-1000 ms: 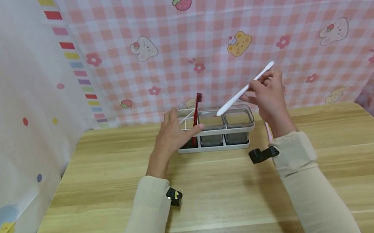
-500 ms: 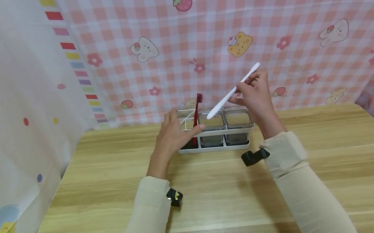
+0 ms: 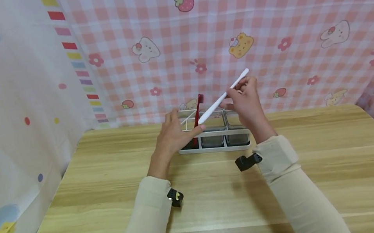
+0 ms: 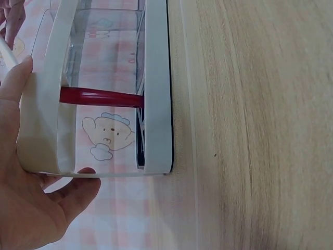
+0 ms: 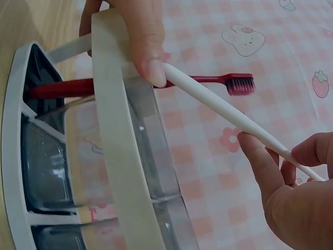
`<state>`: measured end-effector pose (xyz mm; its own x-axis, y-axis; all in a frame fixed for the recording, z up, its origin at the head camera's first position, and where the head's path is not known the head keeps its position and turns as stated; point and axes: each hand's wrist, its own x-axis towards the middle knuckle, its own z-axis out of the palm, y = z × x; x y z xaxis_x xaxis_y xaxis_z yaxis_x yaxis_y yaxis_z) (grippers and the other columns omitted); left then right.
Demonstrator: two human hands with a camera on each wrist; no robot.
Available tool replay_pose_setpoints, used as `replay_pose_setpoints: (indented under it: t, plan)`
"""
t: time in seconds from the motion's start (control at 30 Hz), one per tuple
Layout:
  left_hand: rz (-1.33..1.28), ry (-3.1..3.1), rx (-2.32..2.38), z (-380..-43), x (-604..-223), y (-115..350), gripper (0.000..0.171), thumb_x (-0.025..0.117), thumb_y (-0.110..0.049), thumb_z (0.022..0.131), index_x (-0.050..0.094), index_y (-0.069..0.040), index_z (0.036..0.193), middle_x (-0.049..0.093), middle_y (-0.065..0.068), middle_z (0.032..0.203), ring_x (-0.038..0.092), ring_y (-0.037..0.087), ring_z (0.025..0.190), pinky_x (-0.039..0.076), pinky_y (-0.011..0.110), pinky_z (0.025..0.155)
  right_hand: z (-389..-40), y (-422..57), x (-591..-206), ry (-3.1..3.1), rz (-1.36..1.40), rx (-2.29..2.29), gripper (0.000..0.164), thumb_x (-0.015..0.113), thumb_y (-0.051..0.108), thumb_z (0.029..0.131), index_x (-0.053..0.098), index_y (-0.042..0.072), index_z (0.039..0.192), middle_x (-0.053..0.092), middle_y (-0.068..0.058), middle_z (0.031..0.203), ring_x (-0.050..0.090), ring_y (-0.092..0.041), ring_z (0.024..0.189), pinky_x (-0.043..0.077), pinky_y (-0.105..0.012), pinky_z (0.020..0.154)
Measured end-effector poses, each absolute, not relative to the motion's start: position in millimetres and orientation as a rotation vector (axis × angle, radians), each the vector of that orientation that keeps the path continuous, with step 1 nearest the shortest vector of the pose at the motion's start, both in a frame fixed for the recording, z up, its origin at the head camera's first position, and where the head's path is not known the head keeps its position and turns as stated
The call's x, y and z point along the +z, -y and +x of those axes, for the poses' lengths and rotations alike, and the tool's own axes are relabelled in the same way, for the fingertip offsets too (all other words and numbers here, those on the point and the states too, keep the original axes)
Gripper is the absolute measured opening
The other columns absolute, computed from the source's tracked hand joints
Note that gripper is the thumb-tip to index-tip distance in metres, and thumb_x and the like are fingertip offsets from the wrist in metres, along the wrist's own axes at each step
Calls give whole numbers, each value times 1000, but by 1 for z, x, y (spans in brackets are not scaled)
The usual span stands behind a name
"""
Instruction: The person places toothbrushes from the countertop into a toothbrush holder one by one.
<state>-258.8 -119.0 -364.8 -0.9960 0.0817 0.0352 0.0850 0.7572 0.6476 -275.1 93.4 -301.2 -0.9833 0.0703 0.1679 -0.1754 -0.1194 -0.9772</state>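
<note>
My left hand [image 3: 171,134] grips the left end of a white toothbrush holder [image 3: 212,150], its thumb over the top rail and its fingers around the end. A red toothbrush [image 5: 239,84] stands bristles up in the holder's left compartment. Two clear cups [image 3: 212,140] sit in the other compartments. My right hand [image 3: 247,104] pinches a slim white toothbrush [image 3: 212,111] near its upper end, tilted, above the holder. Its lower end is right by my left thumb [image 5: 155,73] and the red toothbrush, over the left compartment. No bristles show on the white toothbrush.
The holder stands near the back edge of a wooden table [image 3: 214,215]. Just behind hangs a pink checked cloth [image 3: 174,75] with cartoon prints. A white dotted cloth [image 3: 20,87] hangs at the left. Each wrist wears a small black camera [image 3: 247,161].
My right hand has moved left and slightly down with the white toothbrush, bringing its lower end from above the cups to the left compartment. My left hand has stayed on the holder.
</note>
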Motion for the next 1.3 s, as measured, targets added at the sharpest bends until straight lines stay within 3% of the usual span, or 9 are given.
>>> replay_pose_setpoints:
  t: [0.5, 0.73, 1.3]
  plan:
    - [-134, 2928, -1081, -260, -366, 119, 118, 67, -75, 79, 16, -8, 162, 25, 16, 161, 38, 40, 139, 42, 61, 104, -270, -86, -302, 2038, 280, 2057, 27, 50, 3, 104, 24, 8, 110, 45, -12, 102, 63, -22, 93, 60, -34, 76]
    - [-129, 2929, -1079, -259, -366, 119, 118, 68, -75, 79, 16, -8, 162, 26, 16, 161, 40, 39, 138, 43, 61, 103, -270, -83, -303, 2035, 309, 2080, 26, 48, 2, 105, 23, 5, 112, 43, -12, 100, 62, -27, 94, 59, -43, 81]
    - [-131, 2943, -1066, -258, -364, 119, 117, 66, -75, 80, 15, -8, 162, 24, 17, 162, 39, 39, 140, 43, 61, 103, -268, -75, -303, 2077, 432, 1968, 27, 47, -4, 102, 24, 6, 112, 43, -12, 101, 59, -26, 90, 60, -37, 76]
